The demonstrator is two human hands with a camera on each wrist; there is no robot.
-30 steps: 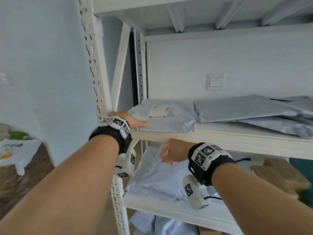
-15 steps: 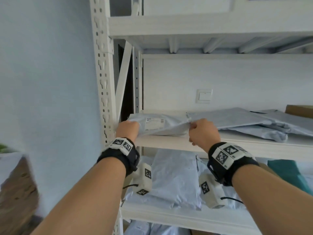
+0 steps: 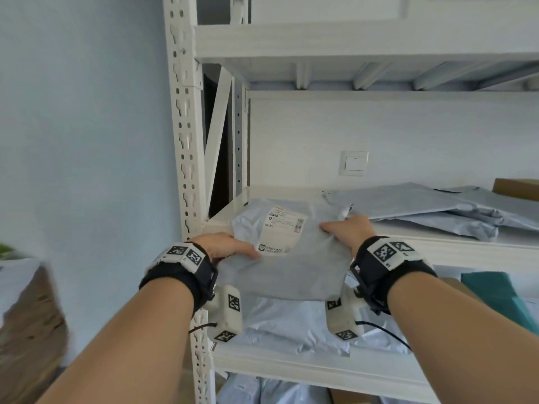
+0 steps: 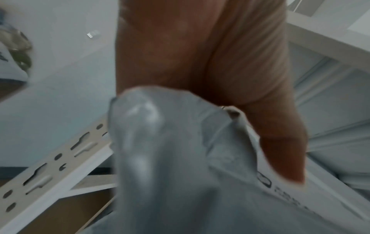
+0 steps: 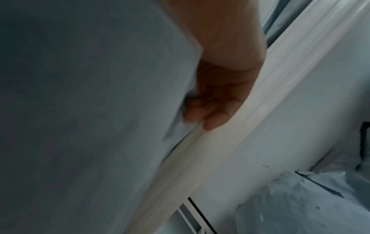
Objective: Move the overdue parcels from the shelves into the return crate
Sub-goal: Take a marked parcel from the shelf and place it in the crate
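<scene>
Parcel (image 3: 287, 259), grey mailer, labelled: held half off the shelf (image 3: 455, 246) edge, pinched by left hand (image 3: 224, 246) and right hand (image 3: 350, 231), each grip closed on a side.

A white light switch (image 3: 353, 163) is mounted on the pale wall (image 3: 87, 126) behind the rack. A slotted white upright (image 3: 183, 126) stands at the left front corner of the rack, with a diagonal white brace (image 3: 217, 135) behind it. A brown cardboard box (image 3: 516, 185) sits at the far right edge, partly cut off. A teal item (image 3: 495, 298) lies at the lower right. A blurred brown surface (image 3: 29, 330) shows at the lower left.
</scene>
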